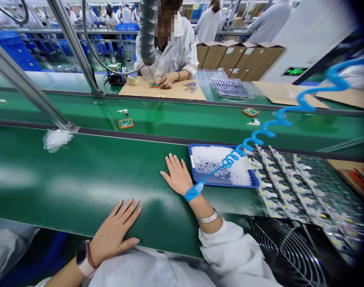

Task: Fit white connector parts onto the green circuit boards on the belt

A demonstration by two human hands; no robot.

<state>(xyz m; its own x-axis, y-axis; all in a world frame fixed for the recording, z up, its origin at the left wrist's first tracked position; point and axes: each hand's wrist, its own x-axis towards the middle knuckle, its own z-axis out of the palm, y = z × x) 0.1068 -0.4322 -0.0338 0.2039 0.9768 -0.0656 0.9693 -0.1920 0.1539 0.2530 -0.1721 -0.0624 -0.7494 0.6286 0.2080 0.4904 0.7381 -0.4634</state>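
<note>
My left hand (pixel 116 229) lies palm down near the front edge of the green tabletop (pixel 65 187), fingers stretched out and holding nothing. Farther forward, my right hand (pixel 178 175) is spread flat on the same surface, also without anything in it. Just right of it stands a blue tray (pixel 226 185) full of small white translucent pieces. A blue wrist strap (pixel 194 192) circles my right wrist, and its coiled blue cord (pixel 259 133) runs up to the right across the tray.
Rows of white parts with wires (pixel 292 183) fill the right side, above a black fan with a wire guard (pixel 289 247). Orange-edged circuit boards (pixel 126 123) lie on the belt beyond. A crumpled plastic bundle (pixel 57 139) sits by a metal post (pixel 77 48). Opposite, a co-worker (pixel 182 48) handles a board.
</note>
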